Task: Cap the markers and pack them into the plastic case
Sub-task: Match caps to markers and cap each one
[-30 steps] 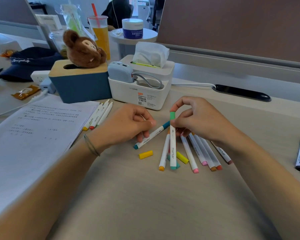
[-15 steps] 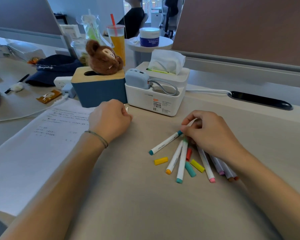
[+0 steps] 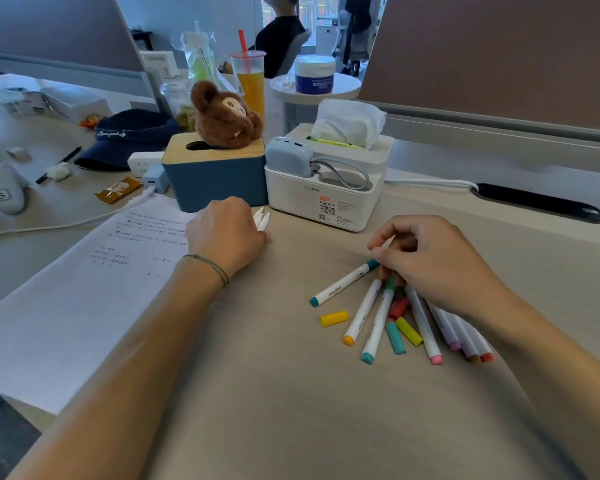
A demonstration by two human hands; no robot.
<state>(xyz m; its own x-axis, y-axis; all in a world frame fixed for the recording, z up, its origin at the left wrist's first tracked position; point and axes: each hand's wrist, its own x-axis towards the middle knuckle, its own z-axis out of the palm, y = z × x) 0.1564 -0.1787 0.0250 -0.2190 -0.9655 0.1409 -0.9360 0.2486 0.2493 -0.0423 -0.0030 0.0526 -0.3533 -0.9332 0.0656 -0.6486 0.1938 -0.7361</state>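
Note:
Several white-barrelled markers [image 3: 362,313] with coloured ends lie fanned out on the wooden desk [image 3: 291,393], right of centre. A teal-ended marker [image 3: 343,284] lies apart on the left of the fan. Loose caps lie among them: a yellow cap [image 3: 333,318], a teal cap [image 3: 395,337], a yellow-green cap [image 3: 408,330] and a red cap [image 3: 399,306]. My right hand [image 3: 430,261] hovers curled over the fan's upper ends, fingertips touching a green-topped marker [image 3: 378,323]. My left hand [image 3: 226,233] is closed over a few white markers [image 3: 262,218] beside the paper; only their tips show.
A printed paper sheet [image 3: 84,289] lies on the left. Behind the hands stand a blue tissue box [image 3: 215,181] with a plush toy on it and a white tissue organiser [image 3: 326,195]. A drink cup [image 3: 250,81], a dark cap and clutter sit further back.
My left hand let go of the teal-ended marker and moved left to the markers by the paper. My right hand laid the green-topped marker down into the fan. The camera view shifted left.

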